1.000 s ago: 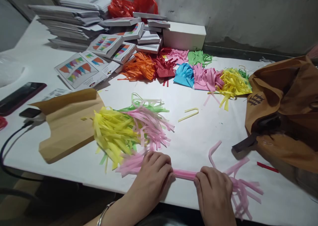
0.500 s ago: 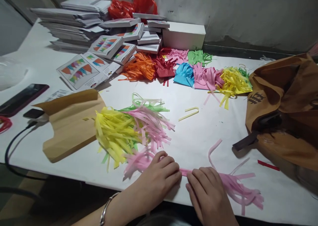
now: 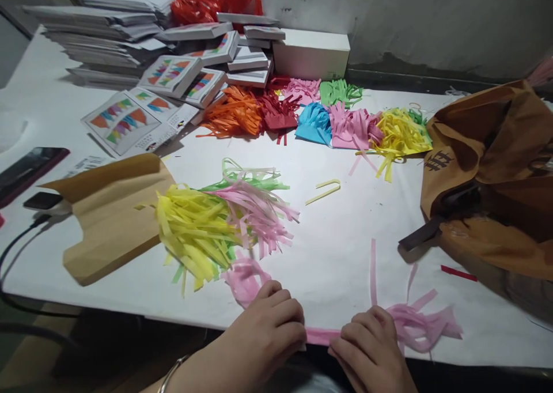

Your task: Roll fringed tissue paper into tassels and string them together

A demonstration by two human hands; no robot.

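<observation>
A pink tissue-paper tassel (image 3: 323,334) lies along the front edge of the white table, its middle twisted narrow and its fringed ends spread to both sides. My left hand (image 3: 274,321) is closed on the left part of the twist. Fingers curled, my right hand (image 3: 369,344) grips the right part, a short pink stretch showing between the two. Beyond my left hand lie yellow fringe (image 3: 196,231), pink fringe (image 3: 259,208) and some green strips. A bent pale yellow strip (image 3: 324,191) rests near the table's middle.
Brown paper (image 3: 116,214) lies at the left, beside a phone (image 3: 32,171) and a cable. Colored fringe bundles (image 3: 313,122) line the back, before a white box (image 3: 311,53) and stacked packs (image 3: 103,41). A brown bag (image 3: 488,180) stands at the right with a red strip (image 3: 458,273) before it.
Both hands have come nearer the table's front edge with the pink tassel and stand slightly farther apart. The camera view has shifted a little.
</observation>
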